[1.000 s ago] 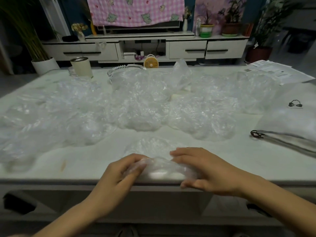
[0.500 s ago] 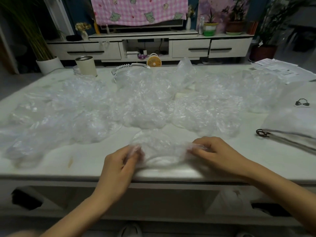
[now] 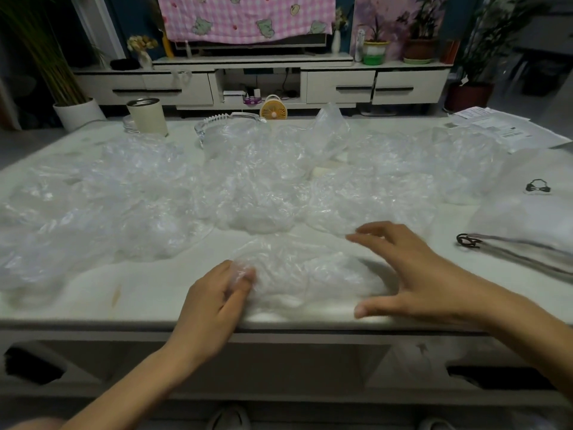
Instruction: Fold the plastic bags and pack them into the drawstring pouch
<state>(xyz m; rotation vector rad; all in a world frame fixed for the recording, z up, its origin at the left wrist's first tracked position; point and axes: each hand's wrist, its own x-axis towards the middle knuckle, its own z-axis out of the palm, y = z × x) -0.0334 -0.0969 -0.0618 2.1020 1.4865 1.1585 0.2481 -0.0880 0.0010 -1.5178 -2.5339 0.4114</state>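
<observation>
Bag (image 3: pixel 304 274) lies crumpled at the tabletop (image 3: pixel 139 293) front edge, centre. Left hand (image 3: pixel 214 302) pinches its left end, fingers curled round the plastic. Right hand (image 3: pixel 412 274) sits at the bag's right end, fingers spread wide, holding nothing, thumb right at the edge; can't tell if it touches the bag. Bare tabletop on both sides of the bag. Pouch (image 3: pixel 527 218) lies flat at far right, with a dark cord (image 3: pixel 468 242) on its near left corner. Loose bag pile (image 3: pixel 217 187) spans the width just behind. Cup (image 3: pixel 147 116), glass dish (image 3: pixel 229 125) and papers (image 3: pixel 493 125) line the far edge.
</observation>
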